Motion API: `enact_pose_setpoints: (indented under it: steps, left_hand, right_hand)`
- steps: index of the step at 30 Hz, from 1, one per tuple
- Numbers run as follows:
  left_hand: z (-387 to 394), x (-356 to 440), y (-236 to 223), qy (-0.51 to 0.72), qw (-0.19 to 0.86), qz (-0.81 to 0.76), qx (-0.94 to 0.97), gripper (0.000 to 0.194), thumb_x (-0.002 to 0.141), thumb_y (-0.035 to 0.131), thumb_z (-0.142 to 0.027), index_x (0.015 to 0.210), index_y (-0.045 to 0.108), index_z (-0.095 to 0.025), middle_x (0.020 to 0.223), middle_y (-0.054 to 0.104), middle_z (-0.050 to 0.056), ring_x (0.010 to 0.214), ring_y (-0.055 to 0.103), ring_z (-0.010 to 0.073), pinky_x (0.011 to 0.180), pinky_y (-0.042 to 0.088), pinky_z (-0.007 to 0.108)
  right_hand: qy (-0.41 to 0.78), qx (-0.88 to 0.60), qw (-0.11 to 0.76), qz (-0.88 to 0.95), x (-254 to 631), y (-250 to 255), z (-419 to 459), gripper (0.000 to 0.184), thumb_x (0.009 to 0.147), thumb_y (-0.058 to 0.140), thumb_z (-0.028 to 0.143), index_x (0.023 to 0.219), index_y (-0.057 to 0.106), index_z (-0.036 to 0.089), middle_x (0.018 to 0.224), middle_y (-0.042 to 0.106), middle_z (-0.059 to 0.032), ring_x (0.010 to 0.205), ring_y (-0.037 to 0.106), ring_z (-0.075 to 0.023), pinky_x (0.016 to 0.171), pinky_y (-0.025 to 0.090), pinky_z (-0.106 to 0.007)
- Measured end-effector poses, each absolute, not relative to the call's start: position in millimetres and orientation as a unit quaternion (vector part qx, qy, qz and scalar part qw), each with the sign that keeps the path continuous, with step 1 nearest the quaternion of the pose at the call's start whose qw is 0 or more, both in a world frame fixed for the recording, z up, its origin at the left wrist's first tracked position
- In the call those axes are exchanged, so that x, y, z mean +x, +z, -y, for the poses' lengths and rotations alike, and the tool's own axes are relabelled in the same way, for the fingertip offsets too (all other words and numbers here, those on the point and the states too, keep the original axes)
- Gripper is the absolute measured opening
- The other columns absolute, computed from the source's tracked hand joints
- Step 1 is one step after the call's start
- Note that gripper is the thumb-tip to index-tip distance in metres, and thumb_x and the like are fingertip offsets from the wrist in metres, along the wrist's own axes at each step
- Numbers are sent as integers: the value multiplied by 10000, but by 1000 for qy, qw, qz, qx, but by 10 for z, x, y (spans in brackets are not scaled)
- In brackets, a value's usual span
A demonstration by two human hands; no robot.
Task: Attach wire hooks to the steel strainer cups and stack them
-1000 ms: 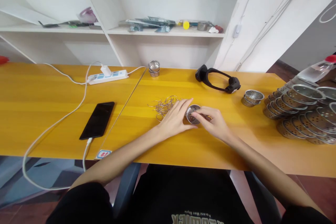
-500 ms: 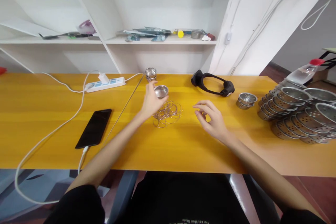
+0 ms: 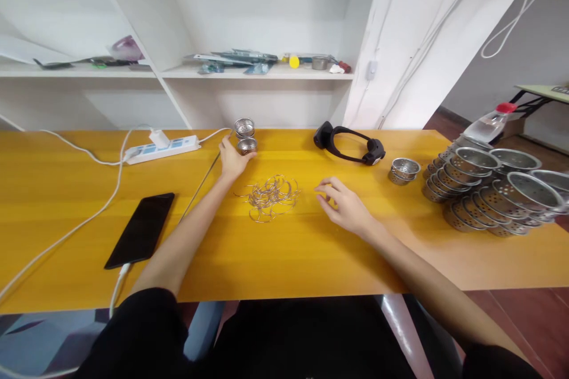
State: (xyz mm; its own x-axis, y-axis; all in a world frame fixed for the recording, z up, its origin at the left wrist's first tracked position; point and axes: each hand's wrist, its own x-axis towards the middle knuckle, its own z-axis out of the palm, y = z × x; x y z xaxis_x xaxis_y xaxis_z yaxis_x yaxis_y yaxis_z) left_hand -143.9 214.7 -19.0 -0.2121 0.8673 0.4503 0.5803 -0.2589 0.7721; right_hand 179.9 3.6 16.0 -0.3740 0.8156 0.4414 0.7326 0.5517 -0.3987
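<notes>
My left hand (image 3: 232, 161) reaches to the far side of the yellow table (image 3: 311, 249) and grips a small perforated metal cup (image 3: 248, 145), set just in front of a short stack of like cups (image 3: 244, 127). My right hand (image 3: 344, 207) rests on the table with loosely curled, parted fingers and holds nothing. A tangle of thin wire rings (image 3: 269, 196) lies between the two hands.
A black headset (image 3: 349, 144) and one metal cup (image 3: 403, 170) lie right of centre. Many stacked metal cups (image 3: 484, 189) fill the right end, a plastic bottle (image 3: 489, 124) behind them. A phone (image 3: 141, 228) on a cable and a power strip (image 3: 162, 147) are at left. Shelves stand behind.
My left hand carried the metal cup from the table's middle, where both hands held it, away to the far stack. My right hand let go and stayed near the rings. The view shifted right.
</notes>
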Motion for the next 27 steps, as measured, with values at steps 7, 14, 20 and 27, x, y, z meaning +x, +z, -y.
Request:
enact_pose_setpoints:
  steps: [7, 14, 20, 27]
  left_hand:
    - [-1329, -1151, 94, 398, 69, -530, 745, 387, 926, 717, -261, 1276, 577, -175, 1308, 637, 142, 1185, 657, 310, 1080, 531, 476]
    - [-644, -819, 67, 370, 81, -421, 824, 135, 1036, 555, -312, 1069, 645, -216, 1089, 726, 80, 1055, 676, 264, 974, 537, 427]
    - [-603, -842, -67, 364, 110, -389, 839, 145, 1050, 527, -307, 1034, 652, -234, 1038, 733, 63, 1010, 683, 249, 952, 541, 419]
    - [-625, -847, -69, 336, 102, -399, 847, 153, 1054, 532, -311, 1064, 659, -226, 1060, 726, 69, 1021, 672, 256, 952, 534, 418]
  right_hand:
    - [-202, -716, 248, 621, 2450, 433, -241, 348, 1038, 457, 231, 1204, 745, 131, 1333, 634, -232, 1198, 555, -396, 974, 461, -524]
    - [-168, -862, 90, 470, 3093, 396, -403, 364, 1003, 459, 200, 1090, 775, 41, 1194, 666, -314, 1180, 551, -424, 952, 390, -575]
    - [-122, -860, 62, 492, 3128, 410, -456, 315, 1006, 469, 157, 1125, 743, 58, 1190, 691, -273, 1082, 650, -340, 884, 416, -450]
    - [-172, -846, 103, 494, 3015, 470, -427, 297, 970, 463, 111, 1126, 712, 69, 1222, 686, -242, 1143, 618, -351, 973, 354, -500]
